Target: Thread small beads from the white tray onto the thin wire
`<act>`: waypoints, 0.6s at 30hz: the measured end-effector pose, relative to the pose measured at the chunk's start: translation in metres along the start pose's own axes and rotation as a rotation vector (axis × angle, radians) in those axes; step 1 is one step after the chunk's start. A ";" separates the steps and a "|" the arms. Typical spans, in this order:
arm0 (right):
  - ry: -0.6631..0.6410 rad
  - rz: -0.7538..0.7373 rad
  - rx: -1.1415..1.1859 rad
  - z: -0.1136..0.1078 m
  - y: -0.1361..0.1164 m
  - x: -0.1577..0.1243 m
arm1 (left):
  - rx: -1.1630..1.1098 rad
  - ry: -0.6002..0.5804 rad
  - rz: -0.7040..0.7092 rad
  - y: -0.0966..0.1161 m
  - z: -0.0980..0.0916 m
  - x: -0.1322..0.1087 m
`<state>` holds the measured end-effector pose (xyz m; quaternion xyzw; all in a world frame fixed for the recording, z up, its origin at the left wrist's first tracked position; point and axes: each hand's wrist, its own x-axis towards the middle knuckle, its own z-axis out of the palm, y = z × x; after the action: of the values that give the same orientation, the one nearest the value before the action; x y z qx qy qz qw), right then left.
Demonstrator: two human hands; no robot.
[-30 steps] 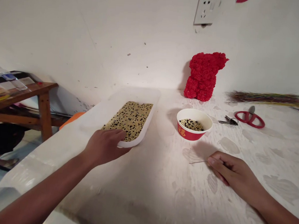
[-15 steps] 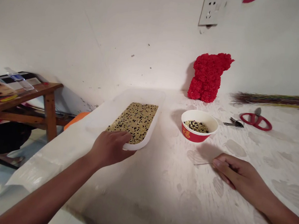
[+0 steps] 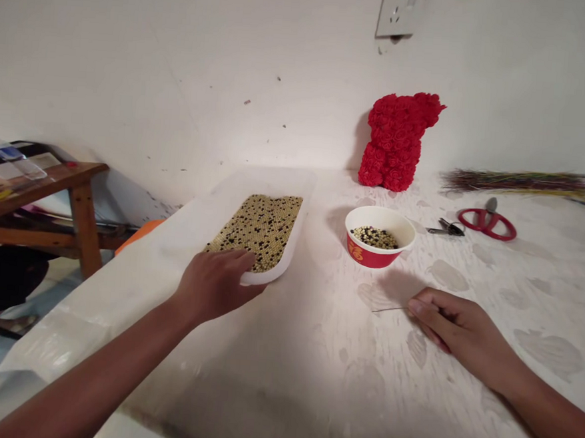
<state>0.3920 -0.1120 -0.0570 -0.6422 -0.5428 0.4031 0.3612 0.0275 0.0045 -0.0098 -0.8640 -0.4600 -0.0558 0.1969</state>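
Note:
My left hand (image 3: pixel 216 282) grips the near end of a long white plastic tray (image 3: pixel 290 259), its fingers over the rim. A layer of small pale gold and black beads (image 3: pixel 259 227) covers the tray's bottom. Over the table on the right, my right hand (image 3: pixel 448 323) pinches a thin needle or piece of wire (image 3: pixel 389 310) that points left; one end is hidden in the fingers. Just beyond this hand stands a red and white paper bowl (image 3: pixel 374 257) with loose gold and black beads (image 3: pixel 374 237) inside.
A red rose bear (image 3: pixel 393 142) stands against the wall. Red-handled scissors (image 3: pixel 487 222) and a small dark metal tool (image 3: pixel 447 228) lie right of the bowl, with a bundle of thin coloured wires (image 3: pixel 520 181) behind. A wooden table (image 3: pixel 86 218) stands at the left.
The view has shifted slightly, so everything on the table sits a little further left and higher. Both hands keep their holds.

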 end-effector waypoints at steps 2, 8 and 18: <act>-0.024 -0.014 0.004 -0.001 0.001 0.001 | 0.003 -0.008 -0.001 0.001 0.000 0.002; -0.023 -0.032 0.005 -0.002 0.001 0.001 | -0.003 0.007 -0.008 0.000 0.004 0.008; -0.034 -0.068 0.101 0.000 -0.003 0.003 | -0.013 0.057 0.015 -0.006 0.012 0.005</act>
<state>0.3911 -0.1081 -0.0544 -0.5975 -0.5494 0.4283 0.3971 0.0242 0.0161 -0.0175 -0.8668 -0.4472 -0.0815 0.2048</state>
